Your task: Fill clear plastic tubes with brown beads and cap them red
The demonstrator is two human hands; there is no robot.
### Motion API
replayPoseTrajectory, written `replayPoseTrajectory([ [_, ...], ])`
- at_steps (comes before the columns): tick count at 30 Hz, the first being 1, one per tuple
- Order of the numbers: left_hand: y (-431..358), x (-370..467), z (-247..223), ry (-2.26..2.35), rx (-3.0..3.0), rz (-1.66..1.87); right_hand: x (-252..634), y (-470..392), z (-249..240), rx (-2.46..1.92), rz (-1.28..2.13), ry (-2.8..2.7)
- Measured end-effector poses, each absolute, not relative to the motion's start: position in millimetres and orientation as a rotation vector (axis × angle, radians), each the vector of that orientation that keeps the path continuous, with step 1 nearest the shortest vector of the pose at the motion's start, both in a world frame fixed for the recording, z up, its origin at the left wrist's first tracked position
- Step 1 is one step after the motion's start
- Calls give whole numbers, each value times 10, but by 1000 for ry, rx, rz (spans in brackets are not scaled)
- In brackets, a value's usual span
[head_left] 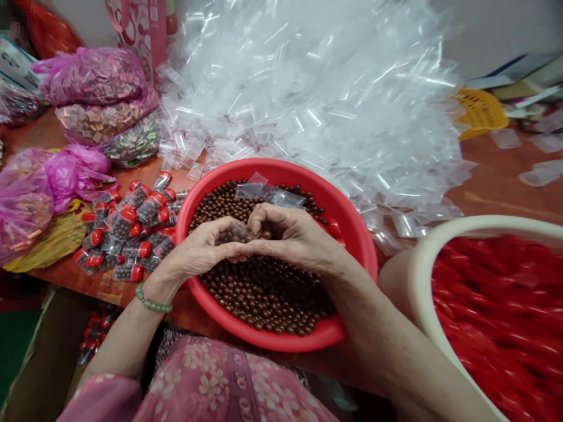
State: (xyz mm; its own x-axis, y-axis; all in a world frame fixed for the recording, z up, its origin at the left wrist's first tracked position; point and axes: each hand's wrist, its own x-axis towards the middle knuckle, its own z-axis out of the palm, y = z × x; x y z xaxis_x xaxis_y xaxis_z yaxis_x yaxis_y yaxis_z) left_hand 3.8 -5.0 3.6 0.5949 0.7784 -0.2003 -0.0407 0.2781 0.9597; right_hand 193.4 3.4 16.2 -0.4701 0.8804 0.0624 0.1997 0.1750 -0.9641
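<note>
My left hand (200,249) is closed around a small clear plastic sleeve (236,232) with brown balls inside. Against the sleeve's open end, my right hand (292,234) has its fingers curled, with a brown ball (267,234) showing between them. Both hands are above a red basin (272,344) holding many glossy brown balls (264,299). Loose clear sleeves (250,190) lie on the balls at the far side. A few red caps (334,227) sit by the basin's right wall, partly hidden by my right hand.
Filled, red-capped sleeves (125,225) lie left of the basin. Behind it rises a large heap of clear sleeves (308,88). A cream bucket (417,281) of red plastic pieces stands at right. Pink bags (94,76) sit back left, a yellow basket (481,111) back right.
</note>
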Motion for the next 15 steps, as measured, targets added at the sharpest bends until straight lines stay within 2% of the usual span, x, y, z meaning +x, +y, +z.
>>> replayPoseTrajectory([
  [3,-48,26,76,793,1136,667,1967,-33,197,-1049,1285,-1778],
  [7,-29,14,55,886,1107,817,2068,-243,273,-1033,1258,-2057],
  [11,-61,17,70,915,1173,931,2280,-491,257,-1206,974,-2271],
  [15,-149,27,194,858,1278,984,2632,-582,158,-1510,627,-2131],
])
